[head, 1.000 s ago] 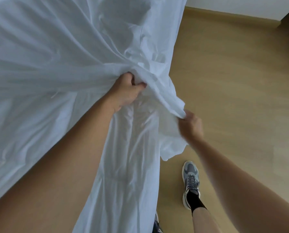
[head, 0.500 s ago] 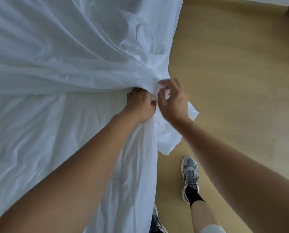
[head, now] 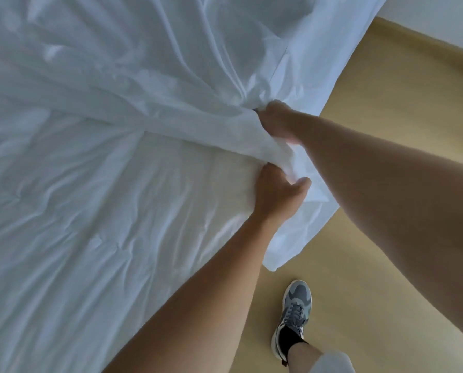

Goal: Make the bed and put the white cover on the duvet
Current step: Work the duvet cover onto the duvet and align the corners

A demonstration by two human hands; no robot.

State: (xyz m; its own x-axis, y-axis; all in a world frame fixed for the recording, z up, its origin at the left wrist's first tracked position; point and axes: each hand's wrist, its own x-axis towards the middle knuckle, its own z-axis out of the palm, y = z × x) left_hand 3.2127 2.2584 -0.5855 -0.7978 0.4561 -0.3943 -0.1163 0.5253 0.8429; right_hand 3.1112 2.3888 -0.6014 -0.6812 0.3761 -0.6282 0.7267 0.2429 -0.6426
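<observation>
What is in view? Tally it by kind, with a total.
Bare hands gripping the cloth: 2, left hand, right hand
Bunched white fabric cover: 1
Crumpled white bedding underneath: 1
Grey laced sneaker: 1
Total: 5

Floor (head: 386, 90): pale tan, smooth, wood-look boards, filling the right side and running down to the lower edge. A matching tan skirting board (head: 426, 40) runs diagonally along the base of a plain white wall (head: 440, 12) at upper right. Light is soft and even, daylight-cool, with a dull sheen on the floor and no hard shadows.
</observation>
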